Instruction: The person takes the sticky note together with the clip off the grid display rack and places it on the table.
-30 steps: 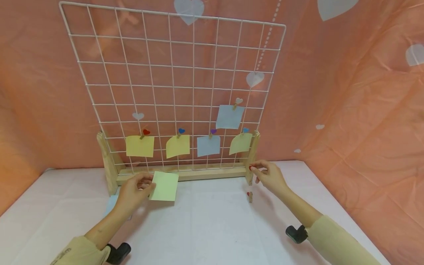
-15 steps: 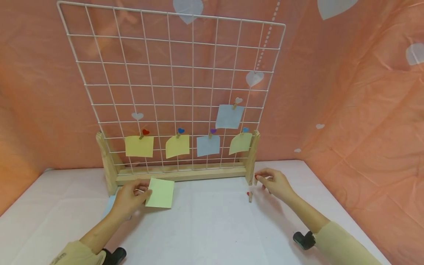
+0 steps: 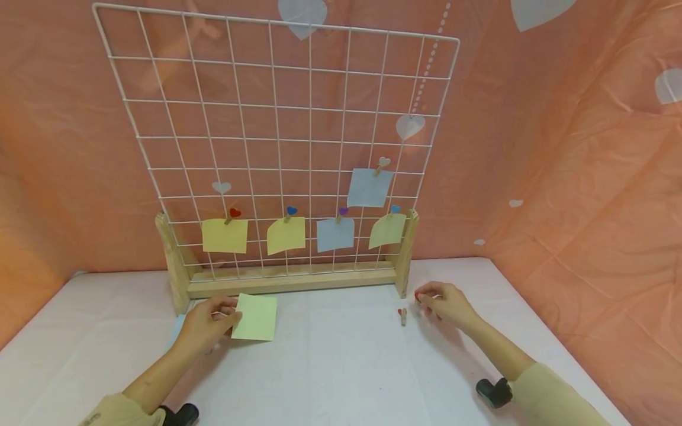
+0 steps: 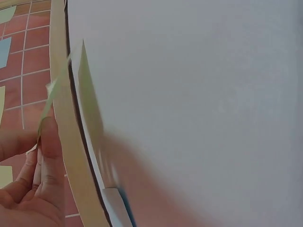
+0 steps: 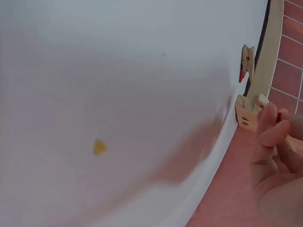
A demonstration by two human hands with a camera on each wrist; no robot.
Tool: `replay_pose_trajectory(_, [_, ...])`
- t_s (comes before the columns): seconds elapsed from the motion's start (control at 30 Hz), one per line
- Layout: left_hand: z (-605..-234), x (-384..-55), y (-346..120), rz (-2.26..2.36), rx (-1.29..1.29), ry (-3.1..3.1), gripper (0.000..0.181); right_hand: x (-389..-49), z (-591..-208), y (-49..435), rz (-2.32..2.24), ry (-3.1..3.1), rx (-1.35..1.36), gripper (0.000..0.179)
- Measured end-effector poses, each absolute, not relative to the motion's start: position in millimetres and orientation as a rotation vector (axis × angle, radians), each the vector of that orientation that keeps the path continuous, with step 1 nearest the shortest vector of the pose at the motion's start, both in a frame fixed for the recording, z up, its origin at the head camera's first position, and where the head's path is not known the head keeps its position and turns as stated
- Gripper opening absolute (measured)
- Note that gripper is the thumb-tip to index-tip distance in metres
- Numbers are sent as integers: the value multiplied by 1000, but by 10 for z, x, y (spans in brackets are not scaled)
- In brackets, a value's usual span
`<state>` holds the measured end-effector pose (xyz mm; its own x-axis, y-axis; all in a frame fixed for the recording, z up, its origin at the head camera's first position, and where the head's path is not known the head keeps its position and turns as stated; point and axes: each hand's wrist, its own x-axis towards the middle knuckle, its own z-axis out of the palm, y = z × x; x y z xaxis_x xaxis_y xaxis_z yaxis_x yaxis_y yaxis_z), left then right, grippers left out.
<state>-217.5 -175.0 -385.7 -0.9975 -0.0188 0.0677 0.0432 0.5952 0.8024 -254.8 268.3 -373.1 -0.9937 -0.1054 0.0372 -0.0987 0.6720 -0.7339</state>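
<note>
In the head view my left hand [image 3: 205,324] pinches a pale green sticky note [image 3: 256,318] by its left edge, just above the table. The left wrist view shows that note [image 4: 56,90] almost edge-on between thumb and fingers. My right hand [image 3: 447,305] pinches a small wooden clothespin with a red heart [image 3: 418,297], right of the stand's foot. Only the tip of this clothespin [image 5: 262,100] and a bit of red show in the right wrist view. A second red-heart clothespin [image 3: 403,317] lies on the table, left of the right hand.
A white wire grid [image 3: 288,124] stands upright in a wooden base [image 3: 298,284]. Several notes hang on it from heart clothespins, among them a yellow note [image 3: 225,235] and an upper blue note [image 3: 370,188]. Blue paper [image 3: 177,331] lies beside the left forearm, partly hidden.
Both hands have moved down toward the table, away from the grid. The left hand carries the green note slightly left; the right hand carries its clothespin slightly right.
</note>
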Motion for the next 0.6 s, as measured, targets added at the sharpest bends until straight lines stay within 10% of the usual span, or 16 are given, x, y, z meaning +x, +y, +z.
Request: replay_pose_trajectory(0.6, [-3971, -2143, -1796, -1386, -22, -2843, 26, -2504, -3817, 2723, -1216, 2677, -199, 20])
